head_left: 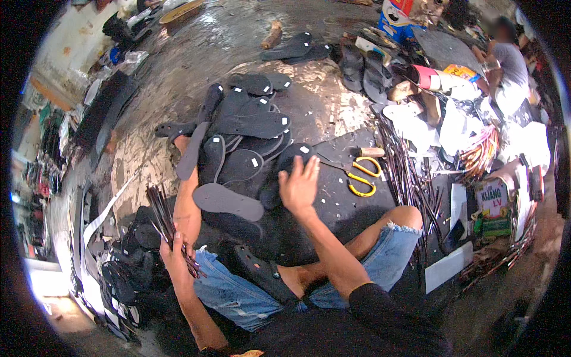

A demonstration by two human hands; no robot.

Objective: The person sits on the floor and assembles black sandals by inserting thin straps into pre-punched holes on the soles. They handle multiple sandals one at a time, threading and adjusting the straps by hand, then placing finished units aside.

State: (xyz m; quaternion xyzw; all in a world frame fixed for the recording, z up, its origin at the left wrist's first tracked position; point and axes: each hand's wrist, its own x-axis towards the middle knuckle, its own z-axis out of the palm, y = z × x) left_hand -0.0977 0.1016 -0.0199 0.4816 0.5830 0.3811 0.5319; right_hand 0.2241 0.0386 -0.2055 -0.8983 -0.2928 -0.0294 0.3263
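My left hand (175,253) is closed round a bundle of thin dark brown strips (160,208), held upright beside my left shin. My right hand (300,187) is stretched out with fingers apart, palm down, over a black sandal sole (292,153) bearing a small white label. Whether the palm touches that sole I cannot tell. To its left lies a heap of black soles (250,123), several with white labels. A plain grey sole (228,201) lies on the near side of the heap. Scissors (361,178) with yellow handles rest to the right of my right hand.
Long dark strips (410,172) lie in a loose stack on the right. Behind them are white plastic bags (461,122) and a pair of black sandals (364,74). A short wooden piece (371,152) lies by the scissors. Another person (508,68) sits at the far right.
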